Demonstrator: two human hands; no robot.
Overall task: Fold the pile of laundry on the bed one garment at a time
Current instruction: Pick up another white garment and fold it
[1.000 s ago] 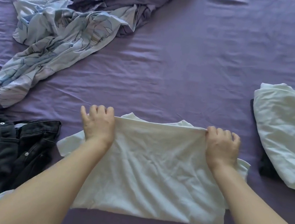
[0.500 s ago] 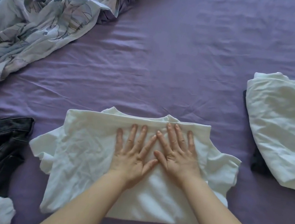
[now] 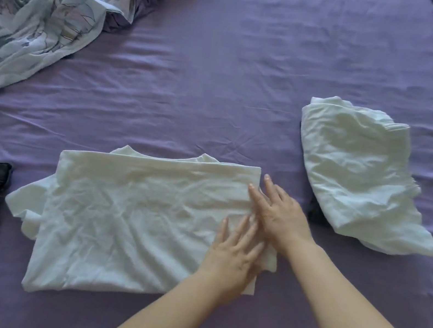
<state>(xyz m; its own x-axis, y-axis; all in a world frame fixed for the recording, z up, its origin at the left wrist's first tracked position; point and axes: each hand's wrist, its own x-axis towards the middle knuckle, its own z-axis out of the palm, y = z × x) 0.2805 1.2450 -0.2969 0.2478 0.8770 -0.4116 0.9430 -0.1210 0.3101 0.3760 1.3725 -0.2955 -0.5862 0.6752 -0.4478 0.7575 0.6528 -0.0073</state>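
Now keep both hands flat: your left hand (image 3: pixel 233 256) and right hand (image 3: pixel 277 212) lie with straight fingers on the right end of the white T-shirt (image 3: pixel 128 212), half-folded on the bed (image 3: pixel 222 92); smooth outward before folding across.
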